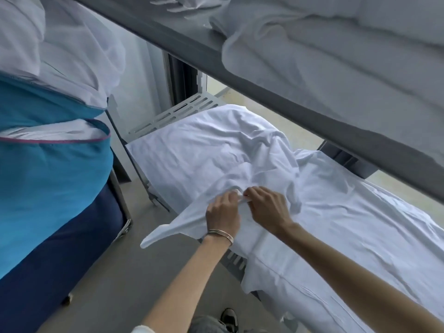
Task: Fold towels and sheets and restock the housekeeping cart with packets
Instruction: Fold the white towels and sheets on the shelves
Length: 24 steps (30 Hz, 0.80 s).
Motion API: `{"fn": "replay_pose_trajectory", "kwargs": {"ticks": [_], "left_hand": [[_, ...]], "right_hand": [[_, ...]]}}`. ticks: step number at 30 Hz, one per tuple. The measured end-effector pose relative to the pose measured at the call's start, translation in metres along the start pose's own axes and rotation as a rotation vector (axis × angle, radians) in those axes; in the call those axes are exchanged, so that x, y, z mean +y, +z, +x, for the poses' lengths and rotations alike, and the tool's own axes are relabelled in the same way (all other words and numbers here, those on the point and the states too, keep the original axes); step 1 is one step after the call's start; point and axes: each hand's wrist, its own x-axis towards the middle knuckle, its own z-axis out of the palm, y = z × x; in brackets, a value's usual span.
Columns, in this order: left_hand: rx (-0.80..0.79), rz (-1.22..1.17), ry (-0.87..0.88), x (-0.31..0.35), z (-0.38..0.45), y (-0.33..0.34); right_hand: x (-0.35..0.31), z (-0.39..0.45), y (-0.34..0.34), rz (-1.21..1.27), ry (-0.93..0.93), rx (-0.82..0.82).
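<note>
A crumpled white sheet (216, 150) lies across the lower slotted metal shelf (173, 114) of the housekeeping cart. One corner of it hangs off the shelf's near edge. My left hand (222, 211), with thin bangles on its wrist, pinches a fold of this sheet. Right beside it, my right hand (266, 207) pinches the same fold; the fingertips of both nearly touch. More white linen (336, 68) is piled on the grey upper shelf (192, 46).
A blue fabric laundry bag (48, 176) stuffed with white linen hangs at the left on a metal frame. Grey floor lies between bag and cart. My dark shoe (228, 318) shows at the bottom. The upper shelf overhangs the lower one.
</note>
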Motion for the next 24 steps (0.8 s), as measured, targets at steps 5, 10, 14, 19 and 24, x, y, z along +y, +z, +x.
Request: {"fn": "replay_pose_trajectory", "kwargs": {"ticks": [5,10,14,19,24], "left_hand": [[0.202,-0.043,0.018,-0.01,0.009,-0.012],[0.339,-0.071,0.03,-0.009,0.005,-0.032],[0.381,-0.06,0.004,-0.031,-0.007,-0.039],[0.361,0.001,-0.067,-0.058,-0.012,-0.034],[0.329,0.11,-0.07,-0.071,-0.011,-0.012]], "right_hand": [[-0.005,-0.025,0.013,0.0,0.068,0.055],[0.014,-0.024,0.026,-0.037,0.213,-0.024],[0.047,-0.033,0.029,-0.108,0.364,-0.121],[0.059,-0.037,0.039,-0.217,0.224,-0.173],[0.078,-0.053,0.017,-0.279,0.096,-0.047]]}}
